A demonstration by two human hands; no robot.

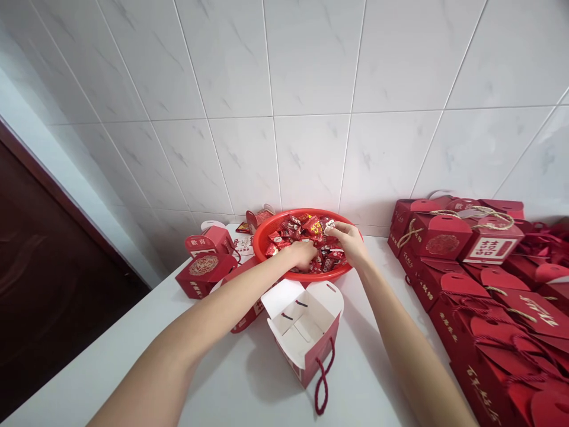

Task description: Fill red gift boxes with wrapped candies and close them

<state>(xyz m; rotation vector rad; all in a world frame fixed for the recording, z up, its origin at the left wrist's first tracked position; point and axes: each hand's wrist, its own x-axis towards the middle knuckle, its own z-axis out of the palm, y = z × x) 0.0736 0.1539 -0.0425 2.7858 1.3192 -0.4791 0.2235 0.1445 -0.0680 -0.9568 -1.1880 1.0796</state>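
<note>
Two bare hands in a red plastic basket [320, 276] of wrapped sweets [313, 228], among red paper gift boxes on a smooth white table [226, 362].
Left to right, with the basket as clock centre: at eight to nine o'clock, small glossy red card boxes [206, 267], one with a round gold emblem; the left hand [303, 255], dipped into the shiny, crinkled wrappers, its fingertips buried, so its grip cannot be told; at six o'clock, just beside the basket, an upright open box [304, 332], white inside, with a twisted dark-red cord handle [323, 379]; at two o'clock inside the rim, the right hand [349, 240], pinching a white-and-red wrapped sweet [329, 225] between thumb and finger; at three to four o'clock, stacked red boxes [444, 284] with rope or cord handles and gold Chinese characters, one bearing 囍 on a white panel. Grey-veined white tiles [311, 142] rise at twelve o'clock.
</note>
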